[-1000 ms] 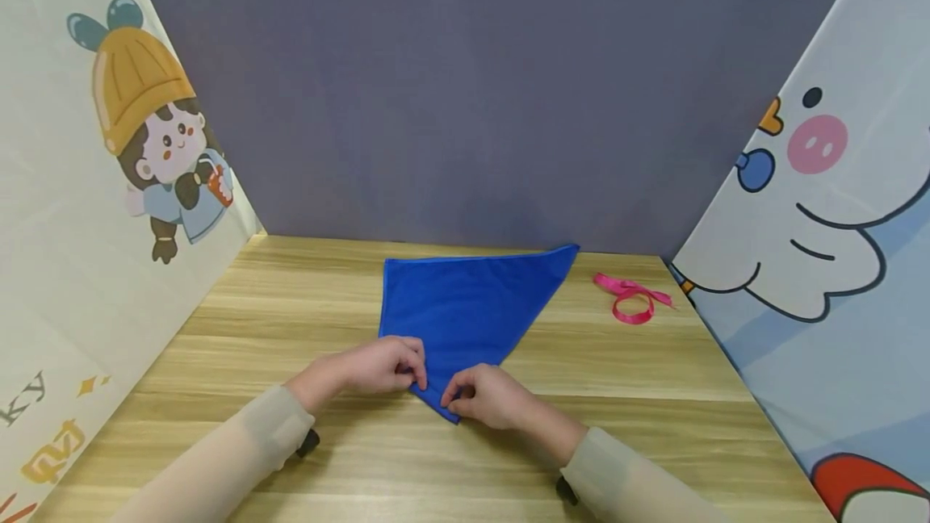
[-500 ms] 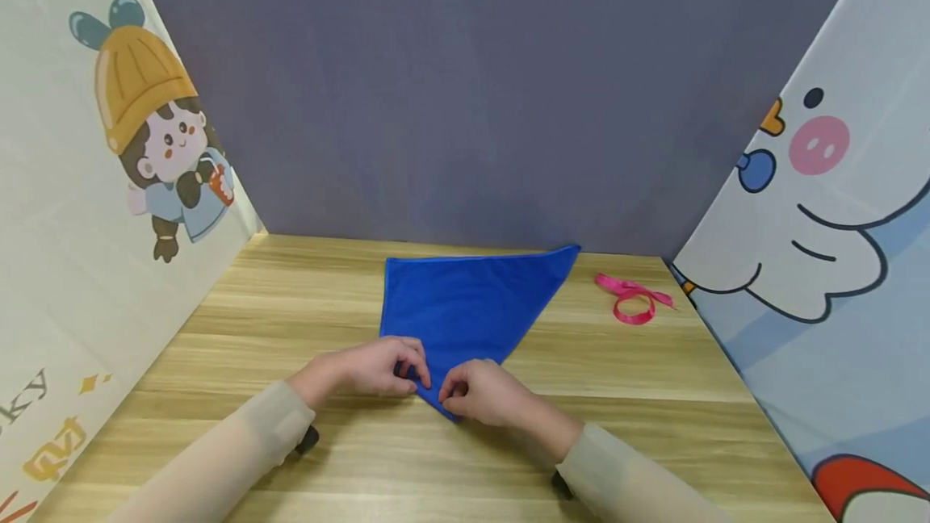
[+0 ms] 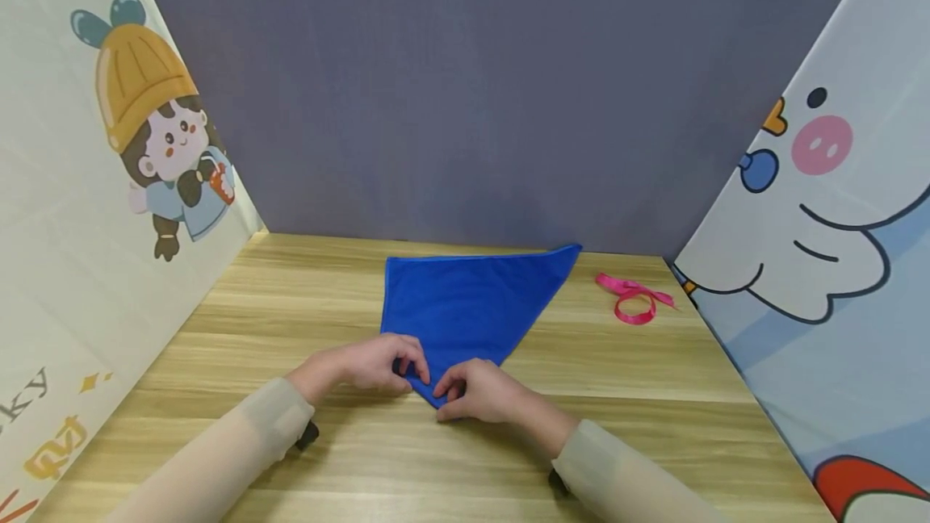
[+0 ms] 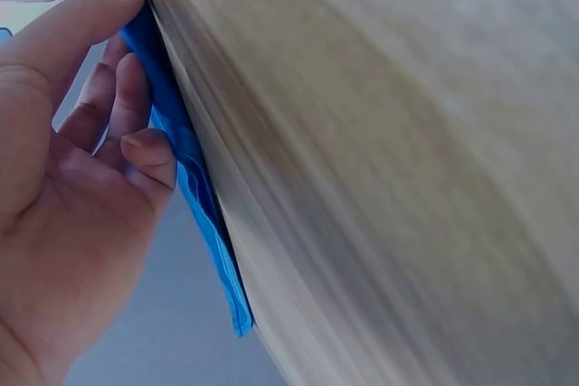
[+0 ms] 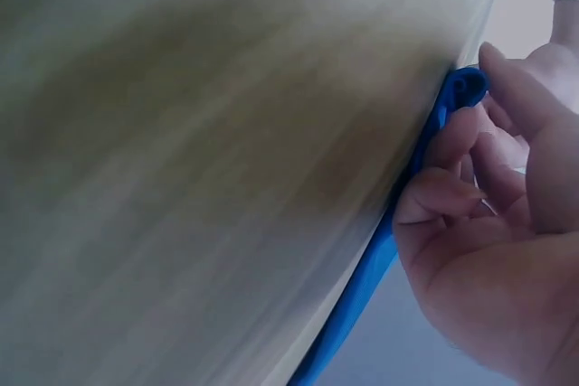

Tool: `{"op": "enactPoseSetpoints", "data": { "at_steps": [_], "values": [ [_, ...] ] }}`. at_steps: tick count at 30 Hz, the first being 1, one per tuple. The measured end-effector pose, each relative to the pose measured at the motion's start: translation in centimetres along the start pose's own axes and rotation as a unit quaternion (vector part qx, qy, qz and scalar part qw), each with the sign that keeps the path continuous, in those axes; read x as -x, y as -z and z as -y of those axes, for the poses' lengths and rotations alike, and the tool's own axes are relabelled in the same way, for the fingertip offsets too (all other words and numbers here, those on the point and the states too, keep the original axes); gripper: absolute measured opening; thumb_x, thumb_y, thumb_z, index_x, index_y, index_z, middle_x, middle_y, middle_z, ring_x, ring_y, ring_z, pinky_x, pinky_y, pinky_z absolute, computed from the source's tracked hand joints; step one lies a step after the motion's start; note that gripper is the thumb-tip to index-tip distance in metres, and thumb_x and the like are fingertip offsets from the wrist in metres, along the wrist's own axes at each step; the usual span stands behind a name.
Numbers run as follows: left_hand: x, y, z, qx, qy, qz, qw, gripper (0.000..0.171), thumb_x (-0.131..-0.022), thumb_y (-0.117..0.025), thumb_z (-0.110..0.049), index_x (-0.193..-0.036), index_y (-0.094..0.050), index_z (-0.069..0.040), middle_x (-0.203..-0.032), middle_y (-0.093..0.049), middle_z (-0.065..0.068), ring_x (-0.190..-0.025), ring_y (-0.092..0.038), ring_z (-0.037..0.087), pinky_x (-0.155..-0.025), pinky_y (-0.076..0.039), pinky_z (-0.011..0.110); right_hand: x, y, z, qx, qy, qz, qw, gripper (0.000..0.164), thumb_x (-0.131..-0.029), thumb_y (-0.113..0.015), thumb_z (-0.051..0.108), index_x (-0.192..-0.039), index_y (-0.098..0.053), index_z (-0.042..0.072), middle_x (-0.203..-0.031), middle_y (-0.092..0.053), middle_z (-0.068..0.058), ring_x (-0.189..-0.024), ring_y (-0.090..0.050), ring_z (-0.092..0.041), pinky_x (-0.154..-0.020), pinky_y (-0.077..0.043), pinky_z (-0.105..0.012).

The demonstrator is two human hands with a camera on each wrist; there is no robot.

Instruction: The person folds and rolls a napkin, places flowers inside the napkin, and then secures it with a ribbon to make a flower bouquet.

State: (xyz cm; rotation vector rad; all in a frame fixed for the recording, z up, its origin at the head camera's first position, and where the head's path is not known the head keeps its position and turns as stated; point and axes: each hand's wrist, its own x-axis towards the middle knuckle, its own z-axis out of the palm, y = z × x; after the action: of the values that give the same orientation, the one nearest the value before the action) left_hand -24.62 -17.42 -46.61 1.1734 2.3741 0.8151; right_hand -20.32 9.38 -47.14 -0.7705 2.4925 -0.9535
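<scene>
Apparently this is the rolling step: with the blue cloth [image 3: 465, 297] left of the pink ribbon [image 3: 617, 286], I have left hand [image 3: 378, 361] and right hand [image 3: 483, 391] both pinching its near edge, so next I'd want an even, snug turn.

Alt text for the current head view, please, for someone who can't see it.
A person's left hand and right hand hold the near edge of a blue cloth on a wood-grain table. A pink ribbon lies to the cloth's right, and cartoon-printed panels stand on both sides of a grey backdrop.
</scene>
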Motion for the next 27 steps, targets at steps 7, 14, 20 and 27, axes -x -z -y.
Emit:
{"op": "enactPoseSetpoints", "data": {
  "at_steps": [7, 14, 20, 27],
  "values": [
    [0.1, 0.1, 0.0, -0.003, 0.001, -0.005, 1.0000, 0.020, -0.096, -0.084, -0.010, -0.113, -0.083, -0.020, -0.109, -0.072, -0.006, -0.090, -0.060, 0.009, -0.081, -0.053, 0.023, -0.1, 0.1, -0.1, 0.012, -0.003, 0.012, 1.000, 0.018, -0.089, -0.094, 0.029, -0.103, -0.082, 0.025, -0.084, -0.070, 0.017, -0.079, -0.061, 0.001, -0.078, -0.050, -0.022],
    [0.1, 0.2, 0.0, -0.022, -0.031, -0.022, 0.9991, 0.017, -0.099, -0.080, -0.011, -0.115, -0.084, -0.015, -0.110, -0.077, -0.003, -0.089, -0.058, -0.001, -0.081, -0.054, 0.023, 0.0, 0.4, -0.4, 0.010, 0.013, 0.004, 1.000, 0.009, -0.094, -0.087, 0.021, -0.102, -0.084, 0.023, -0.082, -0.073, 0.017, -0.075, -0.062, 0.002, -0.075, -0.051, -0.021],
    [-0.1, 0.3, 0.2, -0.023, -0.015, -0.029, 0.9992, 0.017, -0.104, -0.075, -0.013, -0.116, -0.086, -0.017, -0.111, -0.080, -0.008, -0.099, -0.063, -0.001, -0.090, -0.055, 0.024, 0.2, 0.8, -0.8, -0.002, 0.014, 0.003, 1.000, 0.006, -0.101, -0.080, 0.020, -0.104, -0.085, 0.021, -0.088, -0.078, 0.014, -0.076, -0.064, 0.001, -0.073, -0.054, -0.021],
    [-0.7, 0.2, 0.4, -0.049, -0.030, -0.044, 0.9974, 0.017, -0.107, -0.072, -0.014, -0.114, -0.087, -0.018, -0.111, -0.083, -0.009, -0.112, -0.072, 0.010, -0.103, -0.056, 0.034, 0.2, 1.1, -1.4, 0.001, 0.018, -0.003, 1.000, 0.008, -0.102, -0.078, 0.022, -0.105, -0.085, 0.022, -0.099, -0.080, 0.012, -0.086, -0.062, 0.000, -0.079, -0.053, -0.022]
  ]
}}
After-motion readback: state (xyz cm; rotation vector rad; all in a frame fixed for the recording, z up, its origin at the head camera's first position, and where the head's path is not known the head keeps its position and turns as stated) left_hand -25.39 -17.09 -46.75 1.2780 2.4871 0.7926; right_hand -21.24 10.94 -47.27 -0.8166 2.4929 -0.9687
